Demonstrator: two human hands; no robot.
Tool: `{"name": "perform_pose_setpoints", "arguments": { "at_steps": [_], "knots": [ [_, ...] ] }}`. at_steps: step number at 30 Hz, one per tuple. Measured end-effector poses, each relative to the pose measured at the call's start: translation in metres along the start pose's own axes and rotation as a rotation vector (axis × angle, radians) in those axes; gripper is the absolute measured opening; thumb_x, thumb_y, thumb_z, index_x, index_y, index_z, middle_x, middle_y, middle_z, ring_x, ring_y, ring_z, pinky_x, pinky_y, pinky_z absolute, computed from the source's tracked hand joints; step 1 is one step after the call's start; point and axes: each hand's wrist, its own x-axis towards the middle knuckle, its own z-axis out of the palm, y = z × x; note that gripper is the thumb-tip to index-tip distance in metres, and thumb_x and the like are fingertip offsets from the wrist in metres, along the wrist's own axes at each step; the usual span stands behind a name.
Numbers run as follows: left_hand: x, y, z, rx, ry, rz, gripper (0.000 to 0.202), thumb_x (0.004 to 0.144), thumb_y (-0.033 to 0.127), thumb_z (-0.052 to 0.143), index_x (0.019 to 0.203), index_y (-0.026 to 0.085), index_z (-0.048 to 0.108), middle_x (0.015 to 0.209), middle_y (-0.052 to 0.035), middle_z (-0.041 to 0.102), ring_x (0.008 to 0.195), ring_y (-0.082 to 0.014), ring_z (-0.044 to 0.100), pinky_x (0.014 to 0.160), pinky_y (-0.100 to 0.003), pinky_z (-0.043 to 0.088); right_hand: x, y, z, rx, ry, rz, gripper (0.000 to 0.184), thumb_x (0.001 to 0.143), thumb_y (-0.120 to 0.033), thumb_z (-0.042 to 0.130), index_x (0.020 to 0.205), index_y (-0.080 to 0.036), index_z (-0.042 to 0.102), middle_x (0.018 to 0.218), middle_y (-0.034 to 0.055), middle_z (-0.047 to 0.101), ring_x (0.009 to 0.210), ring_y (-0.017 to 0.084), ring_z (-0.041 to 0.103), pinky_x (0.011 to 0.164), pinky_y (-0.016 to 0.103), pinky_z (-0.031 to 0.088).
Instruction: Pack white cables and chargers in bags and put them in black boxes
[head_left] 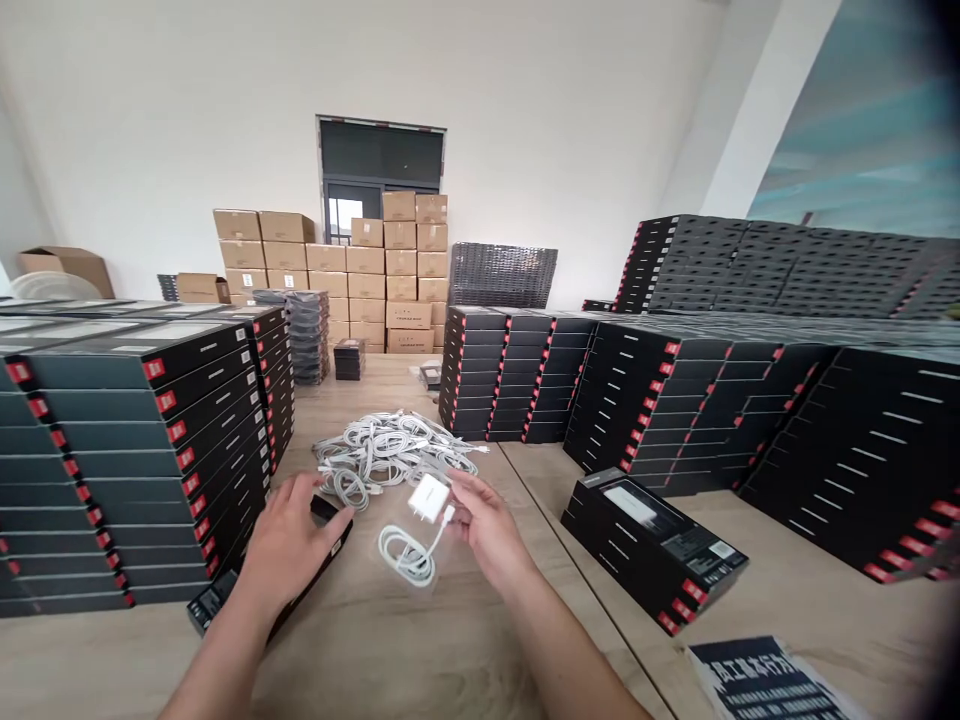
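My right hand point(487, 525) pinches the edge of a clear plastic bag. Inside the bag are a white charger plug point(430, 497) and a coiled white cable point(407, 556). My left hand point(285, 540) lies over a narrow black box point(327, 530) and grips it, thumb toward the right end and fingers toward the far side; the hand and forearm hide much of the box. Just beyond both hands spreads a tangled heap of white charging cables point(394, 440) on the wooden table point(390, 660).
Tall stacks of black boxes with red labels stand on the left point(90, 470) and the right point(637, 400). A short stack of black boxes point(652, 545) sits nearer on the right, beside a printed sheet point(772, 680). Brown cartons point(367, 290) are piled by the back wall.
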Motion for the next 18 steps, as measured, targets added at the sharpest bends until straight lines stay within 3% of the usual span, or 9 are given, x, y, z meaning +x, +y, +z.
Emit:
{"name": "perform_pose_setpoints", "arguments": {
  "at_steps": [2,5,11,14,18],
  "knots": [
    [0.000,-0.011,-0.002,0.329,-0.072,-0.023,0.053,0.071,0.049,0.063,0.113,0.018,0.054,0.144,-0.0194,0.044,0.132,-0.0398,0.041,0.107,-0.053,0.029,0.006,0.001,-0.005,0.097,0.061,0.008,0.035,0.069,-0.031,0.079,0.101,-0.021,0.068,0.073,0.0002,0.072,0.058,0.016,0.067,0.053,0.026,0.052],
    [-0.003,-0.019,-0.001,0.536,-0.216,-0.090,0.068,0.067,0.048,0.062,0.125,0.014,0.050,0.152,-0.0244,0.031,0.136,-0.0425,0.036,0.106,-0.053,0.030,0.011,0.003,-0.009,0.161,0.093,0.008,0.031,0.071,-0.028,0.076,0.100,-0.022,0.067,0.075,0.0004,0.072,0.061,0.016,0.067,0.057,0.027,0.054],
    [-0.001,-0.019,-0.006,0.527,-0.303,-0.127,0.067,0.065,0.040,0.058,0.127,0.015,0.052,0.126,-0.0209,0.056,0.123,-0.0417,0.049,0.100,-0.052,0.036,0.009,0.004,-0.007,0.237,0.075,0.030,0.030,0.075,-0.025,0.071,0.104,-0.023,0.064,0.080,0.0008,0.073,0.070,0.015,0.068,0.069,0.030,0.058],
    [-0.006,-0.013,-0.004,0.425,-0.326,0.022,0.072,0.061,0.032,0.061,0.130,0.014,0.051,0.131,-0.0194,0.053,0.127,-0.0386,0.046,0.106,-0.048,0.034,0.004,0.005,0.000,0.284,0.023,0.018,0.036,0.074,-0.023,0.071,0.109,-0.025,0.063,0.087,0.0007,0.073,0.078,0.016,0.069,0.079,0.033,0.058],
    [-0.022,0.004,0.009,0.267,-0.265,0.296,0.086,0.064,0.026,0.061,0.146,0.017,0.035,0.149,-0.0146,0.037,0.139,-0.0332,0.033,0.115,-0.043,0.024,-0.005,0.006,0.012,0.330,-0.033,-0.091,0.049,0.073,-0.026,0.075,0.120,-0.029,0.061,0.090,-0.0008,0.073,0.083,0.017,0.068,0.089,0.038,0.055]
  ]
}}
